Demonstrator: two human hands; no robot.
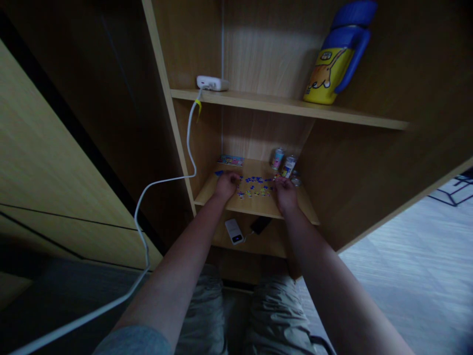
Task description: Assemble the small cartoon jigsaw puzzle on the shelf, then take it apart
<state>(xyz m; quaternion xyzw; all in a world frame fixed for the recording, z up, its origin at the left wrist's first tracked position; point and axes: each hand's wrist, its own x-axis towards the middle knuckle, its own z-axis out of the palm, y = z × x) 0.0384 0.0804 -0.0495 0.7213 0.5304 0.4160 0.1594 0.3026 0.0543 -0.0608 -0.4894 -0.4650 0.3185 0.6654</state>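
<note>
Small jigsaw puzzle pieces (253, 180), mostly blue with some yellow-green ones, lie scattered on a wooden cabinet shelf (254, 211). My left hand (227, 184) is at the left side of the pieces, its fingers curled together; whatever may be in them is too small to make out. At the right side, my right hand (286, 192) is closed in a pinch, with a small coloured puzzle piece at its fingertips. Behind the right hand stand two small printed cans (278, 158), and a clear round lid or container (295, 178) lies beside them.
A colourful printed strip (230, 160) lies at the shelf's back left. Above, the upper shelf (258, 102) holds a white charger (212, 83) with a long cable (162, 182) and a blue-yellow bottle (336, 59). Below are a white power bank (234, 231) and a black device (260, 225).
</note>
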